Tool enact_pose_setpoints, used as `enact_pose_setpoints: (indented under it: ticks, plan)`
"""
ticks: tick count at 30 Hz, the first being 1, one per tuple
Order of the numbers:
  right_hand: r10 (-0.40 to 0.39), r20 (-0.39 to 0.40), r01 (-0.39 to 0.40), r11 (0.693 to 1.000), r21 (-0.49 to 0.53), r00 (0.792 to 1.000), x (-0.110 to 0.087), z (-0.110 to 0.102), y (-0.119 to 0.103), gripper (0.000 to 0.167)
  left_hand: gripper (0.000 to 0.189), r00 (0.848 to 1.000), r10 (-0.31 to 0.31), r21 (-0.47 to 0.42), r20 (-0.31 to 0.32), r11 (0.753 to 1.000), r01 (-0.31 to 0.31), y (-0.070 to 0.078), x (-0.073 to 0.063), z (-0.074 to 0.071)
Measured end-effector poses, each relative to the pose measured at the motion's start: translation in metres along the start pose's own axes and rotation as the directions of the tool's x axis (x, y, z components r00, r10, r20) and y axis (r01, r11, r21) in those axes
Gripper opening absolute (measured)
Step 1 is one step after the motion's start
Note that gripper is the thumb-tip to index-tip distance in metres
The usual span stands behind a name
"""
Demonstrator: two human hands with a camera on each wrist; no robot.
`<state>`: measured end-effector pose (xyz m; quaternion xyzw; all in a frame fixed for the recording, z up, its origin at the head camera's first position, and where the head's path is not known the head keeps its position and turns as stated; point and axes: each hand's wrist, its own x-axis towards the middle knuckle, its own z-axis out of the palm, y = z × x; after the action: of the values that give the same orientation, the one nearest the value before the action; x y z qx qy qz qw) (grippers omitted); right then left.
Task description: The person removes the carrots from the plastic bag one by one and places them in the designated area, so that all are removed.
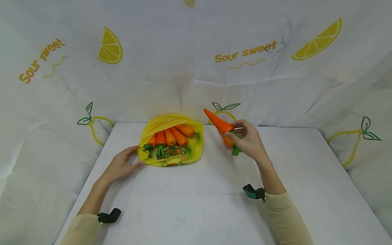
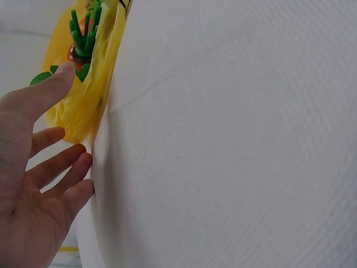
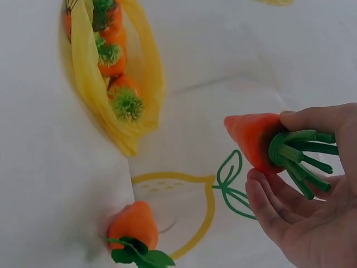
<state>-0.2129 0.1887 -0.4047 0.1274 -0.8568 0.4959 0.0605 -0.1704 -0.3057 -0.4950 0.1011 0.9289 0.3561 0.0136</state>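
Note:
A yellow plastic bag (image 1: 198, 144) lies on the table with its mouth toward me and several toy carrots (image 1: 170, 138) inside, green tops facing out. My left hand (image 1: 122, 164) is at the bag's left edge; in the left wrist view its fingers (image 2: 62, 167) are spread loosely against the yellow plastic, with the thumb by the opening. To the right of the bag, my right hand (image 1: 250, 141) holds a toy carrot (image 3: 255, 138) near its green-stemmed end, tip pointing up and left. Below it a second toy carrot (image 3: 134, 226) with leafy green top lies on the table, partly hidden in the head view.
The white table (image 1: 190, 211) meets a white cloth backdrop (image 1: 171, 75) printed with lemons and lettering, right behind the bag. Dark wrist cameras (image 1: 109, 216) are worn on both forearms.

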Motion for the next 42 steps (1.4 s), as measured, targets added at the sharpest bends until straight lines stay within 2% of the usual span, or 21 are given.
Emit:
enact_pose_setpoints:
  ticks: [14,22,31,42]
  plan:
    - [0.117,-0.029,-0.119,0.991,-0.069,0.993,-0.004,-0.023,0.042,0.053,0.078,1.0,0.007,0.009,-0.001,1.0,-0.007,-0.002,0.001,0.001]
    - [0.22,-0.029,-0.222,0.969,-0.113,0.975,-0.005,-0.027,0.065,0.05,0.078,1.0,0.002,0.0,0.001,1.0,-0.002,-0.002,0.002,0.002]
    - [0.246,-0.021,-0.247,0.958,-0.144,0.969,-0.004,-0.023,0.082,0.052,0.079,1.0,-0.007,0.011,0.001,1.0,0.007,0.0,0.002,0.002]
    - [0.277,0.004,-0.274,0.952,-0.135,0.961,0.0,-0.013,0.091,0.053,0.078,1.0,-0.014,0.01,0.006,1.0,0.014,-0.001,0.001,0.001]
